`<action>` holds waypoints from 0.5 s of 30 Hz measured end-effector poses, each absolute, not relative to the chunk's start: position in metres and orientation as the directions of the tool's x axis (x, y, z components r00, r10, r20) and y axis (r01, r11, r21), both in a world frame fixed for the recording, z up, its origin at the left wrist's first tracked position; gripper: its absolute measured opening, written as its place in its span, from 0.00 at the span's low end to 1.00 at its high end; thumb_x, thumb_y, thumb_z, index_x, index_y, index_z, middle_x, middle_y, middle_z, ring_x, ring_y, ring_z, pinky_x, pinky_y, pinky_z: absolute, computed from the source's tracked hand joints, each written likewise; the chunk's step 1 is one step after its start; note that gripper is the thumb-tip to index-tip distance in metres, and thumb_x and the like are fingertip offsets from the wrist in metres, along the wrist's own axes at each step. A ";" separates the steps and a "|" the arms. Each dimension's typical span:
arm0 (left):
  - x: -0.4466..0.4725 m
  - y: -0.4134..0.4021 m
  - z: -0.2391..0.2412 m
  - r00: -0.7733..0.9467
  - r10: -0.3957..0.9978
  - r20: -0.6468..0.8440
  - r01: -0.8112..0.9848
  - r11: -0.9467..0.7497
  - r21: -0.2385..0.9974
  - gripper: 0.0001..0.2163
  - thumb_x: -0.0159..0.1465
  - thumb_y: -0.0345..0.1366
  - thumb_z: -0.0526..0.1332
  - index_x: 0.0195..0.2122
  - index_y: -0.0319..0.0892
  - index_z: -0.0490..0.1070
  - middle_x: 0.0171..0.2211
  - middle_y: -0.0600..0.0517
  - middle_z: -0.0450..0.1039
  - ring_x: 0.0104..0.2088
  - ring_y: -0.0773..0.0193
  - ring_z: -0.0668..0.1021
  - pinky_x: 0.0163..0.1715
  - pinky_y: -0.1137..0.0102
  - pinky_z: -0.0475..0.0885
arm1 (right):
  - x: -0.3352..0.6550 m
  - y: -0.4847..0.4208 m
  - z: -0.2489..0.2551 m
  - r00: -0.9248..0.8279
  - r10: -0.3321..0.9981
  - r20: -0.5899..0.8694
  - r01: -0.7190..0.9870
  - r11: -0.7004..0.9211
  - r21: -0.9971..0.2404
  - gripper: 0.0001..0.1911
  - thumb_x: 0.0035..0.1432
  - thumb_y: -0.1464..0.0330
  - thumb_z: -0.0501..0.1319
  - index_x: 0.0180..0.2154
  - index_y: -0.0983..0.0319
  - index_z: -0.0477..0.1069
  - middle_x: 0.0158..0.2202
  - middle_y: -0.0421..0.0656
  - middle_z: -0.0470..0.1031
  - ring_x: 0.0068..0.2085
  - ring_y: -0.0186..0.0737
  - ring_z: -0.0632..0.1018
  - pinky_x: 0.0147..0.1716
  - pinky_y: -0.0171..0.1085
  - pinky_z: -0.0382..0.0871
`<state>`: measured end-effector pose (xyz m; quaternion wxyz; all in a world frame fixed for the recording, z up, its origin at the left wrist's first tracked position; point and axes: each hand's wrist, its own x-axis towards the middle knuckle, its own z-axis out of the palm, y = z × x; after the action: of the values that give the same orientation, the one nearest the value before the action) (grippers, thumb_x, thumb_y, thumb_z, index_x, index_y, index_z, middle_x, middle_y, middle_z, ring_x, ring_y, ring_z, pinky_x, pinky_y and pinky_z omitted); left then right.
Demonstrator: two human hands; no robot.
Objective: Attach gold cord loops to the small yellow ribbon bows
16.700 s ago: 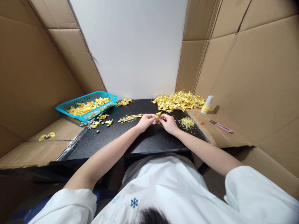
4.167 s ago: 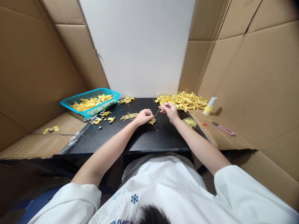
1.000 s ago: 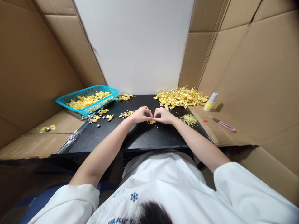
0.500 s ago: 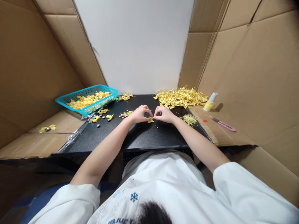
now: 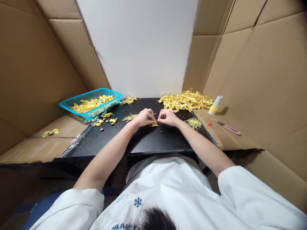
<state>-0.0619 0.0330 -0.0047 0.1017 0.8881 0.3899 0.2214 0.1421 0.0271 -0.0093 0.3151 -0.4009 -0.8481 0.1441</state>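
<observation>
left hand (image 5: 143,117) fingers pinched on yellow bow (image 5: 154,124) | right hand (image 5: 168,118) fingers pinched, same bow

The person wore a loose white T-shirt (image 5: 177,188) with 2 short, wide sleeves: the left sleeve (image 5: 72,209) and right sleeve (image 5: 254,195) ended above the elbows, the arms bare down to the left hand (image 5: 144,117) and right hand (image 5: 169,117). The chest bore 1 small blue snowflake (image 5: 137,202) and blue lettering (image 5: 121,227) — partly cut off — beside dark hair (image 5: 155,222).
</observation>
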 end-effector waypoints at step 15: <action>-0.061 0.028 0.004 0.565 0.723 0.398 0.593 -0.691 0.413 0.12 0.56 0.45 0.66 0.35 0.43 0.79 0.37 0.50 0.74 0.41 0.60 0.74 0.51 0.62 0.64 | 0.141 0.032 -0.014 -0.467 0.758 0.456 0.557 0.652 -0.514 0.07 0.50 0.66 0.66 0.24 0.63 0.76 0.33 0.41 0.75 0.34 0.34 0.71 0.38 0.36 0.57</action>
<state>-0.0612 0.0284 0.0039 0.1173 0.8768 0.3752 0.2769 0.1409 0.0322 -0.0143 0.3389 -0.3897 -0.8434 0.1482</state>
